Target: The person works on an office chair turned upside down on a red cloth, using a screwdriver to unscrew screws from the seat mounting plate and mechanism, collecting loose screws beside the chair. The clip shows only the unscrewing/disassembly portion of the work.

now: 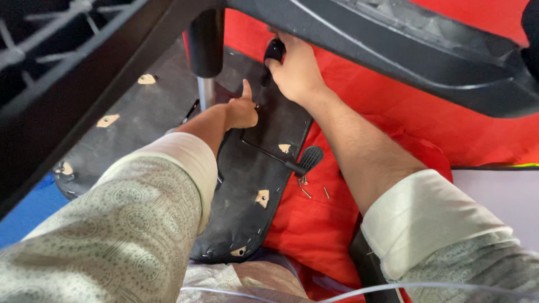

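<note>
Upturned office chair seat (247, 185) lies on red cloth (348, 101), black underside up, tan patches at edges

Chrome gas-lift column (206, 92) with black sleeve rises from seat middle

Left hand (242, 109) at mechanism near column base, fingers curled, thumb up; whether it pinches anything cannot be told

Right hand (295, 70) closed round black knob (274, 51) just beyond seat's far edge

Black lever with paddle tip (307, 158) lies across seat's right edge

Loose screws (314, 192) on cloth just beside paddle

Black chair leg (426, 50) crosses above
</note>
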